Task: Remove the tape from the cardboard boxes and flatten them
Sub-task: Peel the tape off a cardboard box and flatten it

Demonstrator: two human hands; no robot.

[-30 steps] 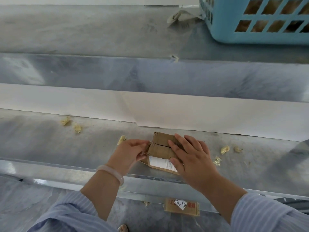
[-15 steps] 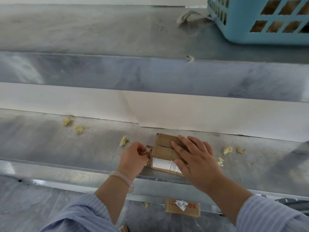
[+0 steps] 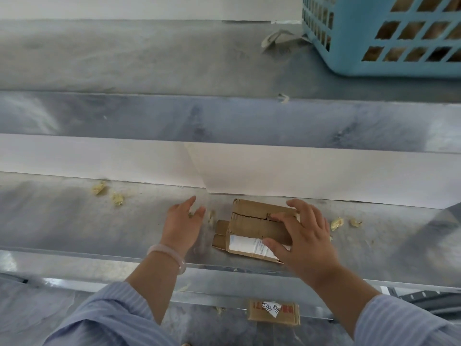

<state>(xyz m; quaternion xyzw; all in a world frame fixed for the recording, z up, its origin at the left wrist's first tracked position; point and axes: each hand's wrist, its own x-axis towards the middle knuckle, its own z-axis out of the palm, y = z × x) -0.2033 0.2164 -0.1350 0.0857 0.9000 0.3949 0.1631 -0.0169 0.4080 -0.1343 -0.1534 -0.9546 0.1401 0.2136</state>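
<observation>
A small cardboard box (image 3: pixel 252 228) lies pressed nearly flat on a grey metal worktop (image 3: pixel 74 221), close to the white wall panel at the back, with a split running across its top face and a white label (image 3: pixel 245 244) on its near side. The person's right hand (image 3: pixel 306 236) rests on the right part of the box, fingers spread and fairly straight across the top, thumb on the label; its grip is open, pressing down rather than closing round the cardboard. The left hand (image 3: pixel 183 226), a pale bracelet (image 3: pixel 169 253) on its wrist, is just left of the box and apart from it, fingers straight, its grip open and holding nothing; whether it touches the worktop cannot be told. Crumpled yellowish scraps (image 3: pixel 98 188) dot the worktop on both sides of the box, two of them well to the left and two more just right of the right hand. On the higher ledge behind, a blue plastic basket (image 3: pixel 354 58) stands at the upper right. Below the worktop's front edge lies another cardboard piece (image 3: pixel 264 315) bearing a white slip with handwriting
</observation>
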